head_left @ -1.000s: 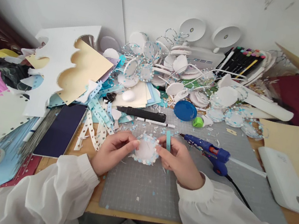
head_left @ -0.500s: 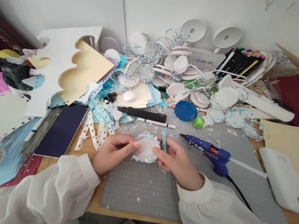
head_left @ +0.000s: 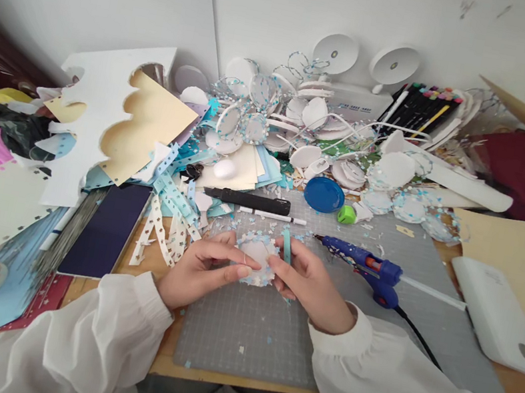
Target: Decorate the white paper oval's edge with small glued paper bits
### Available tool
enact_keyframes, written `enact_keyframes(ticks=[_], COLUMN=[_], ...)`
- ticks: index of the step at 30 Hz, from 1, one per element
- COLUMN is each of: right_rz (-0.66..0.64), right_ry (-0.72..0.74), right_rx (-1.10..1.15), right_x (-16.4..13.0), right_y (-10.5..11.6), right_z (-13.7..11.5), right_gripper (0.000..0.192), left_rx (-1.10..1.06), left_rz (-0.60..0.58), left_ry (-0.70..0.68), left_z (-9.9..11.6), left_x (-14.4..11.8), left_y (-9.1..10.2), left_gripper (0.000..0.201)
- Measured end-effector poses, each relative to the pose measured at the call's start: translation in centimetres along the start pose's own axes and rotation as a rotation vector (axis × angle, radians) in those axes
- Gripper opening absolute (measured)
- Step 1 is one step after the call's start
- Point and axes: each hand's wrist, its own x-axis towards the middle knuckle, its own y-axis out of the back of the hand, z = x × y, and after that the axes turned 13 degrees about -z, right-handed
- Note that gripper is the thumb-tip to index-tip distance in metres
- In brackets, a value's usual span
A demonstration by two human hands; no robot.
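Observation:
A small white paper disc point(head_left: 255, 251) edged with pale blue and white confetti bits is pinched between both hands just above the grey cutting mat point(head_left: 249, 330). My left hand point(head_left: 199, 270) grips its left and lower edge, fingers reaching across its front. My right hand point(head_left: 310, 285) holds the disc's right edge and also keeps a thin teal tool point(head_left: 287, 247) upright between its fingers. Both wrists are in white sleeves.
A blue glue gun point(head_left: 366, 266) with a black cord lies right of my hands. A black knife point(head_left: 247, 200), a white pen point(head_left: 272, 216), a blue lid point(head_left: 324, 194), piled paper discs point(head_left: 305, 126), punched paper strips point(head_left: 168, 215), a dark tablet point(head_left: 108, 227) and a white box point(head_left: 500, 316) surround the mat.
My left fingers have slid further across the front of the disc, covering more of it. The disc has turned slightly in my hands; my right hand has barely moved.

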Motion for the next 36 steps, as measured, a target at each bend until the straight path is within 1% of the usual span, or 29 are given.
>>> enact_keyframes(ticks=[3,10,16,21,26,29,32,36], right_rz=[0.004,0.011,0.000,0.005,0.041,0.032,0.018,0.024], right_ry=[0.007,0.041,0.044,0.041,0.047,0.039,0.030,0.021], right_rx=[0.003,0.011,-0.004,-0.006,-0.005,-0.011,-0.016,-0.032], right_x=[-0.02,-0.01,-0.02,-0.03,-0.01,0.00,0.00,-0.03], right_y=[0.01,0.22,0.30,0.21,0.19,0.22,0.22,0.20], right_z=[-0.07,0.00,0.14,0.04,-0.07,-0.04,0.04,0.04], right_gripper=[0.053,0.052,0.052,0.052,0.052,0.052,0.052,0.051], left_rx=[0.025,-0.028,-0.064,-0.063,-0.087,-0.071,-0.067,-0.132], left_rz=[-0.020,-0.036,-0.007,-0.005,0.037,0.055,0.040,0.011], left_ry=[0.029,0.044,0.043,0.071,0.027,0.013,0.006,-0.004], left_z=[0.16,0.39,0.04,-0.15,-0.19,-0.23,-0.35,-0.53], left_x=[-0.01,0.06,0.07,0.07,0.02,-0.03,-0.10,-0.11], left_y=[0.06,0.27,0.26,0.21,0.13,0.20,0.33,0.38], left_gripper=[0.026,0.034,0.039,0.040,0.034,0.030,0.023,0.016])
